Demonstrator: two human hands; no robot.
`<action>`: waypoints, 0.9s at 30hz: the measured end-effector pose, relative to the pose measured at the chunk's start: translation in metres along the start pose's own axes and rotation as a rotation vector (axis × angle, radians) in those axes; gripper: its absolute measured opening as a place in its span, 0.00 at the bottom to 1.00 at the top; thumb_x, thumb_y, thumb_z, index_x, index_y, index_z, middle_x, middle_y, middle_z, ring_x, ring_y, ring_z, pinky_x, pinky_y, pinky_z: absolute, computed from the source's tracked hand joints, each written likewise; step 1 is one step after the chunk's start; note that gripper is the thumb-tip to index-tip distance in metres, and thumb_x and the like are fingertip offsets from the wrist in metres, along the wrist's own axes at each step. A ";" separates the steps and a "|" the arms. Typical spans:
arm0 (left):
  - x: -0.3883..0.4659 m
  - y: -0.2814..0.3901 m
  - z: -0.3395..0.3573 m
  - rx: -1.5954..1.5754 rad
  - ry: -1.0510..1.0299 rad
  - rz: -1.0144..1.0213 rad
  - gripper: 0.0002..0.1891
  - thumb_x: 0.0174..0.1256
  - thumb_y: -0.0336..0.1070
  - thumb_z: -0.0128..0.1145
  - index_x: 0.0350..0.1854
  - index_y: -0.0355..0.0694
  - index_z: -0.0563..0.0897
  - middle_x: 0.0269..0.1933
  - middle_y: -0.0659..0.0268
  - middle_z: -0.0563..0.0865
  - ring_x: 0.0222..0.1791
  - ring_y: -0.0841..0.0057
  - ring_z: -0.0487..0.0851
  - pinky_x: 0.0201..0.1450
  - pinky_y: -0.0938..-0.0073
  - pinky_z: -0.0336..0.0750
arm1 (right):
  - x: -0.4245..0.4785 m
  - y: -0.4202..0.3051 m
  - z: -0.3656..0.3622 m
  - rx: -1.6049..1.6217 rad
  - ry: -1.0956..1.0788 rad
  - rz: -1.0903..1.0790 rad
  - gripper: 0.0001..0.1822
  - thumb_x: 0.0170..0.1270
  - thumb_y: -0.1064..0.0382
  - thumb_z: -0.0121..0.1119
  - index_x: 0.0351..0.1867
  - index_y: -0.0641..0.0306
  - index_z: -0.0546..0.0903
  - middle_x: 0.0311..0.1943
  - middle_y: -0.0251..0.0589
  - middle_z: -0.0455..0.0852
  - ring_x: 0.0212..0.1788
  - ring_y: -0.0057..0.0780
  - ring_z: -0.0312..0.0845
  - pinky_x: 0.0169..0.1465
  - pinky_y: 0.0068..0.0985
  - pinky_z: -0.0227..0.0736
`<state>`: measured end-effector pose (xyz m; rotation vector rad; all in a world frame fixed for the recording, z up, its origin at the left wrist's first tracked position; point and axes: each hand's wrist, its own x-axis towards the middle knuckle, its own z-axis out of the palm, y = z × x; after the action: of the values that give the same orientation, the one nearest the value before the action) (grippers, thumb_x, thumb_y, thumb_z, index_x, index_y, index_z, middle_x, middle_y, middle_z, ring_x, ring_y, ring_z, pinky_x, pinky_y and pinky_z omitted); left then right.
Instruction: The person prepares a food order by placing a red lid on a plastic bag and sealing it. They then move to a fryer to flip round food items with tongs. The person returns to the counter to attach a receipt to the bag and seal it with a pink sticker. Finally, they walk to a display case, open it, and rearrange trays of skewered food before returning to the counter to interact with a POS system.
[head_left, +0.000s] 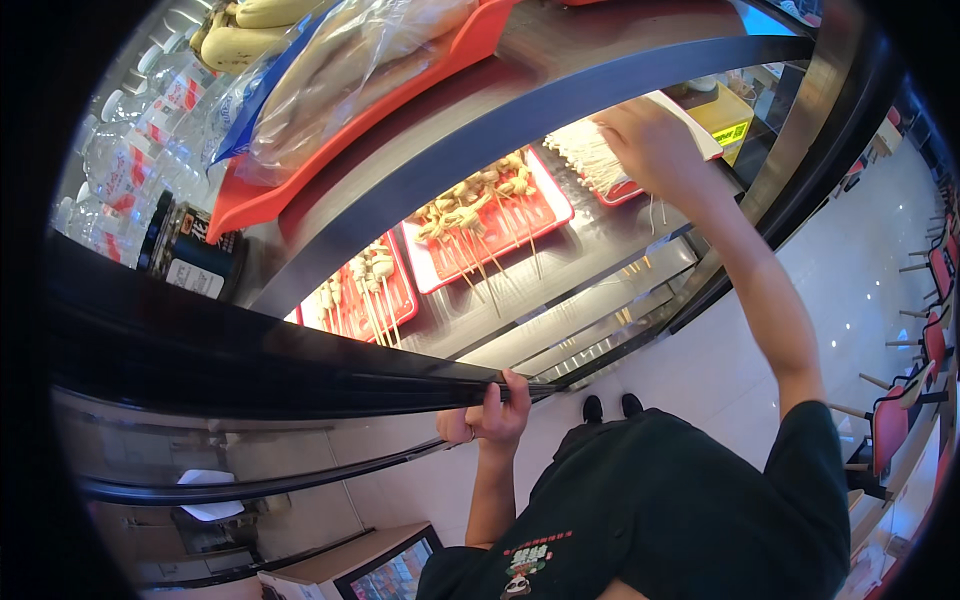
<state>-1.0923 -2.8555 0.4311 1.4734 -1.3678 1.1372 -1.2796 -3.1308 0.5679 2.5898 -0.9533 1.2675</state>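
Note:
My left hand (491, 412) has its fingers curled around the dark frame of the glass refrigerator door (315, 367), which stands ajar. Inside the lit cabinet, my right hand (649, 146) reaches onto a red and white tray (622, 193) at the right. Enoki mushrooms (589, 154) on thin sticks lie there, under and beside my slightly blurred fingers. Whether the fingers grip any of them is hidden. Left of that is a second red and white tray (551, 214) with skewers of knotted tofu skin (457, 210). A third tray (405, 296) holds pale skewered pieces (367, 271).
On the upper shelf (615, 56) a red tray (480, 41) carries plastic-bagged food (352, 82). Water bottles (127, 165), a dark-lidded jar (199, 247) and lotus roots (244, 41) are nearby. A yellow box (724, 124) sits behind the enoki. Red chairs (891, 427) line the right.

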 end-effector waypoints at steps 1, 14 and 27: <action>0.003 0.001 0.000 -0.018 -0.015 0.004 0.26 0.50 0.30 0.68 0.48 0.46 0.68 0.46 0.58 0.68 0.46 0.64 0.63 0.37 0.67 0.63 | 0.022 0.007 0.014 -0.089 -0.052 -0.035 0.07 0.62 0.64 0.57 0.38 0.65 0.80 0.31 0.47 0.83 0.34 0.48 0.79 0.39 0.38 0.73; -0.007 0.023 -0.016 0.051 0.041 -0.051 0.20 0.48 0.38 0.70 0.43 0.51 0.75 0.46 0.61 0.66 0.43 0.66 0.65 0.41 0.70 0.63 | 0.092 0.015 0.038 -0.423 -0.483 -0.576 0.08 0.64 0.63 0.54 0.37 0.66 0.79 0.30 0.50 0.83 0.35 0.47 0.79 0.39 0.40 0.73; 0.102 0.063 0.064 -0.319 -0.351 -0.366 0.12 0.58 0.34 0.64 0.40 0.35 0.79 0.34 0.55 0.81 0.34 0.59 0.80 0.38 0.64 0.74 | 0.063 -0.037 -0.032 -0.185 -0.298 -0.189 0.08 0.65 0.63 0.52 0.38 0.64 0.80 0.34 0.50 0.84 0.38 0.45 0.81 0.40 0.40 0.73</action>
<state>-1.1482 -2.9498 0.5115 1.6448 -1.3581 0.4210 -1.2515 -3.1208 0.6421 2.6875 -0.7986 0.7265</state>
